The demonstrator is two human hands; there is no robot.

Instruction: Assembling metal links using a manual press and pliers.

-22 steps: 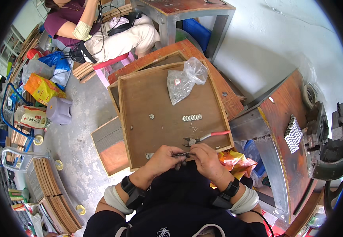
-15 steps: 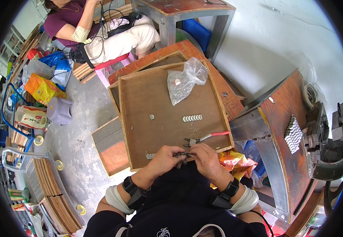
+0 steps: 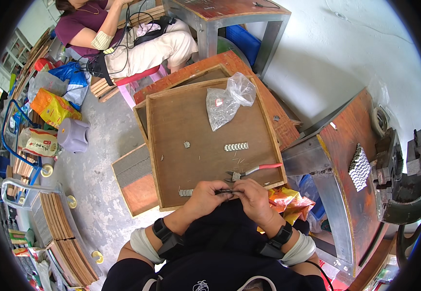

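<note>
My left hand [image 3: 203, 198] and my right hand [image 3: 252, 195] meet at the near edge of a shallow wooden tray [image 3: 176, 116]. Both pinch a small dark metal piece [image 3: 226, 191] between their fingertips; its exact kind is too small to make out. Just beyond my right hand lie cutting pliers [image 3: 254, 169] with red handles. By my left hand is a short row of small silver metal parts [image 3: 186, 192]. Farther in are another silver row [image 3: 236, 146], a few thin pins [image 3: 239, 160], a small metal piece [image 3: 187, 144] and a clear plastic bag [image 3: 229, 102].
Another person [image 3: 123, 48] sits at the far left with cables on their lap. To my right, a bench [image 3: 343, 140] carries stacked silver parts [image 3: 359, 167] and a dark metal machine [image 3: 394, 179]. A grey stool [image 3: 73, 135] and bundled wooden trays [image 3: 62, 220] stand left.
My hands stay together on the small dark piece, with fingers shifted slightly and my left hand turned a little. The view has moved slightly; the tray's contents look unchanged.
</note>
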